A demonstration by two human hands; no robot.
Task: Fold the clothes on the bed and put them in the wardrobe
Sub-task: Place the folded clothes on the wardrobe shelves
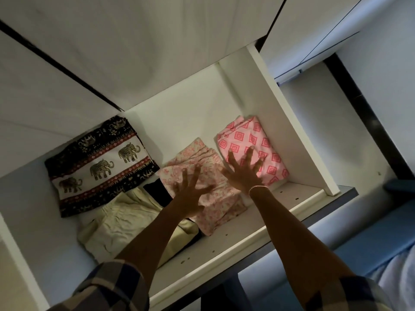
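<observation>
Clothes lie folded on the white wardrobe shelf [258,223]. On the right side, just beside the upright side panel [292,122], is a pink diamond-patterned cloth [253,135]. The right hand [242,173], with a thin bracelet [258,187] on the wrist, rests flat on it with straight, spread fingers. The left hand [190,194] lies the same way on the floral pink garment [215,205] next to it. Neither hand grips anything. Further left are an elephant-print cloth [101,167] at the back and a cream garment [121,223] in front of it, with something dark [155,191] between the cream and floral pieces. The forearms come out of plaid sleeves [112,286]. The room is dim, and a blue surface [381,232] shows low on the right.
</observation>
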